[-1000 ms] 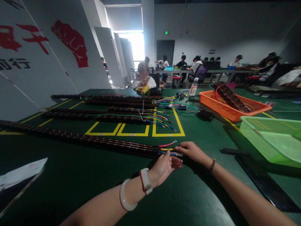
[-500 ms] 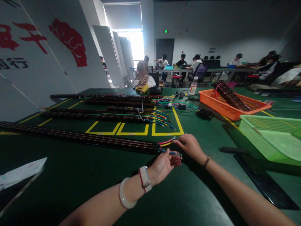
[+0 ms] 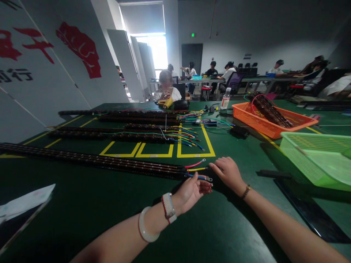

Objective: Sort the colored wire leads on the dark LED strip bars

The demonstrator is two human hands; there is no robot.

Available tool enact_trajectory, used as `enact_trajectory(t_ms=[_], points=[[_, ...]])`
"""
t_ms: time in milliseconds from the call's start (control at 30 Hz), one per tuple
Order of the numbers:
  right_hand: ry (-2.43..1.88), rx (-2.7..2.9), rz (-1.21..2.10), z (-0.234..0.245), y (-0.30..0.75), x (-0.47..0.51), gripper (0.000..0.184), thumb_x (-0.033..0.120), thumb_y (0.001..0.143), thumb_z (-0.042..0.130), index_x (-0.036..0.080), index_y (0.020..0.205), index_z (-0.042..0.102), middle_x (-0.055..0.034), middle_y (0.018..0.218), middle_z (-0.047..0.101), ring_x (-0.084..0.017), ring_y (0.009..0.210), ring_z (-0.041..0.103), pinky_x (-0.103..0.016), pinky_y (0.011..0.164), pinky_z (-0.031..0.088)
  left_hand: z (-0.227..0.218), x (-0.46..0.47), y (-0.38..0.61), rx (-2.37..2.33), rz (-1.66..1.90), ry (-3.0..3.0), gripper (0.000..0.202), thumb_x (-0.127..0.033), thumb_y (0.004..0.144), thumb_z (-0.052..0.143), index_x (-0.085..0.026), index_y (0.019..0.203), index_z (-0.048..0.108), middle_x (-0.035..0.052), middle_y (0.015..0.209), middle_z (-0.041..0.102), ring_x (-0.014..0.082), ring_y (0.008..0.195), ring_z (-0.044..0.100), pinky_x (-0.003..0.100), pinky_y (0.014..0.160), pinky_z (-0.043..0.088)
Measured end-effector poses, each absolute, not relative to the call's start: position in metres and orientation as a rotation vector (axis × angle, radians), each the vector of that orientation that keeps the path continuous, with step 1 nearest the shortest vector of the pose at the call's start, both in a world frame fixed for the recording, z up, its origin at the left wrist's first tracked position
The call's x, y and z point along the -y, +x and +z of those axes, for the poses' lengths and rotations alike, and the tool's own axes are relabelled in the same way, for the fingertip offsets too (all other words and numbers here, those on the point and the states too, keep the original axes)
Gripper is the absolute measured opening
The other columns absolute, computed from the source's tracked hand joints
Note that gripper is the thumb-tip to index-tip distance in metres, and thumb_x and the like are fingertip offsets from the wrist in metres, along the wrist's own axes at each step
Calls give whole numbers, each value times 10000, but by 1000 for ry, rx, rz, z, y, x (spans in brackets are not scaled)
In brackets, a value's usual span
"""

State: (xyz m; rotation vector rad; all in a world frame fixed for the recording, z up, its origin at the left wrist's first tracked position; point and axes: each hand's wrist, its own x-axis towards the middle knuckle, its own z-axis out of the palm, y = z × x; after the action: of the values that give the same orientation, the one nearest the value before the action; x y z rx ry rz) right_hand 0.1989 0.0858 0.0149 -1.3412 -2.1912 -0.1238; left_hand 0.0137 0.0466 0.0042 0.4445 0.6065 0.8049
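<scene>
A long, dark wire harness (image 3: 115, 161) lies across the near part of the green table. Red (image 3: 195, 164), yellow (image 3: 197, 169) and blue wires come out of its right end, with metal ring terminals at the tips. My left hand (image 3: 193, 193), palm up, grips the blue wire (image 3: 201, 178) between thumb and fingers, its terminal sticking out past them. At the tip of the yellow wire, my right hand (image 3: 225, 171) pinches with thumb and forefinger. The red wire stands free just above.
More harnesses (image 3: 131, 135) with coloured wire ends lie farther back over yellow-taped boxes. An orange basket (image 3: 255, 118) holds a dark bundle, beside a green basket (image 3: 307, 160). A black panel (image 3: 309, 208) is at right, a bottle (image 3: 225, 98) behind. A person (image 3: 168, 89) sits opposite.
My right hand has moved a little to the right, and the yellow wire is now drawn out straight, apart from the red one. My left hand stays in place on the blue wire.
</scene>
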Motion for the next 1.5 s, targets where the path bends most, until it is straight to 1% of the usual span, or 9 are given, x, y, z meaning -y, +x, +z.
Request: enact_trajectory(t_ms=[200,433,633,767,1033,1133,1233,1367,1500], points=[[-903,2428,-400,24,195,-71,422,398,896,458,172,544,504,-8,535,481,-128,570,375,-299,626,257,4,-46,14,-609,844,425,364,-424,886,449,-97,846,604,82,755,622,156,706,573,325,759,414],[-802,2508,-413,20,195,-76,336,345,885,498,175,597,528,-2,568,492,-127,583,378,-290,620,265,3,-48,11,-625,780,462,395,-462,895,406,-119,797,576,-9,585,474,97,558,429,286,699,386],[-964,2414,-281,10,195,-81,336,336,904,480,172,614,527,-10,592,515,-128,597,408,-277,629,284,3,-45,12,-630,765,588,375,-444,901,392,-124,792,552,24,643,554,123,619,521,289,695,388],[-1075,2361,-246,6,196,-84,354,395,894,496,175,618,523,-15,601,531,-135,610,422,-279,626,281,2,-42,13,-595,722,673,268,-369,889,431,-125,896,542,35,642,589,144,611,559,301,674,399],[-1202,2392,-252,9,195,-83,407,506,848,524,188,596,498,-13,601,526,-147,612,437,-291,626,283,2,-40,13,-553,716,754,196,-305,863,460,-121,849,526,53,666,596,159,655,582,319,702,412],[-1256,2300,-115,11,195,-81,373,536,824,539,187,694,538,-30,697,556,-165,675,481,-292,650,335,3,-40,13,-556,721,750,206,-319,854,480,-120,844,531,51,666,593,158,657,581,323,711,412],[-1267,2178,37,10,194,-81,349,515,820,551,195,956,572,-78,956,587,-213,867,529,-329,751,402,4,-39,13,-561,715,753,220,-329,852,484,-117,845,538,52,671,593,159,669,583,328,722,414],[-1191,2181,117,4,190,-85,492,458,838,545,228,1262,448,-118,1264,487,-269,1142,454,-432,930,376,5,-39,14,-562,713,752,215,-326,852,480,-120,839,541,51,671,594,158,673,584,325,723,414],[-1129,2275,126,1,182,-90,555,435,848,541,244,1345,385,-121,1328,465,-268,1201,434,-451,968,359,6,-38,14,-568,723,741,214,-327,853,479,-123,833,539,55,669,596,159,662,579,329,721,411]])
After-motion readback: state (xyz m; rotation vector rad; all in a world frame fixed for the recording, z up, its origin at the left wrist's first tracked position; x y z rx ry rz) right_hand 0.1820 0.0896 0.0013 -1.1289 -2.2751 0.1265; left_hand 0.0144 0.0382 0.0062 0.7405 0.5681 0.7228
